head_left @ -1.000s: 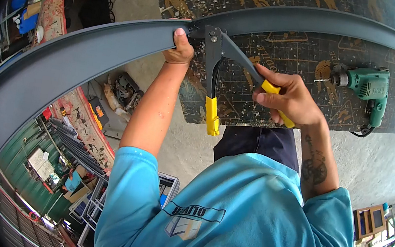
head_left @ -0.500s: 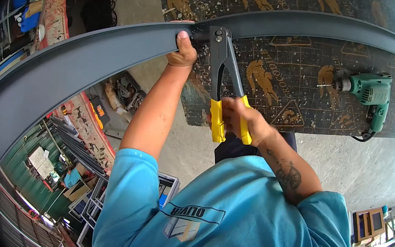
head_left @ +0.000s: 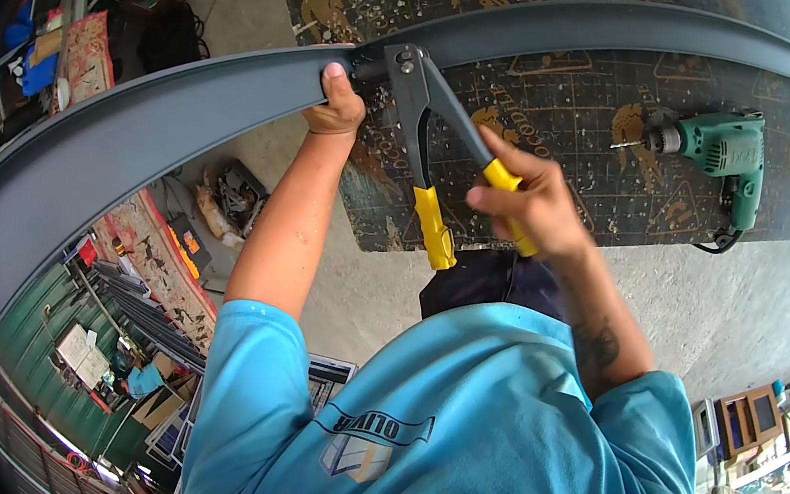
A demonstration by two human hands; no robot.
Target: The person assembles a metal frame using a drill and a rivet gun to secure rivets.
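Note:
My left hand (head_left: 337, 105) grips the lower edge of a long grey metal profile (head_left: 163, 103), thumb on its face, near a joint where a second grey length (head_left: 586, 33) continues to the right. The head of a hand riveter (head_left: 408, 65) with yellow grips rests against the profile just right of that hand. My right hand (head_left: 537, 204) is wrapped round the riveter's right handle. The left handle (head_left: 433, 227) stands apart from it, with no hand on it. What lies between the riveter's nose and the profile is hidden.
A green corded drill (head_left: 721, 153) lies on the dark patterned table (head_left: 583, 203), its bit pointing left. Small debris is scattered over the tabletop. Grey frames (head_left: 327, 371) and a red patterned surface (head_left: 155, 264) are at the lower left. A wooden frame (head_left: 749, 423) stands at the right.
The riveter's handles have spread wider. My right hand has moved up and right with the right handle and no longer reaches the left one. The whole view has shifted slightly.

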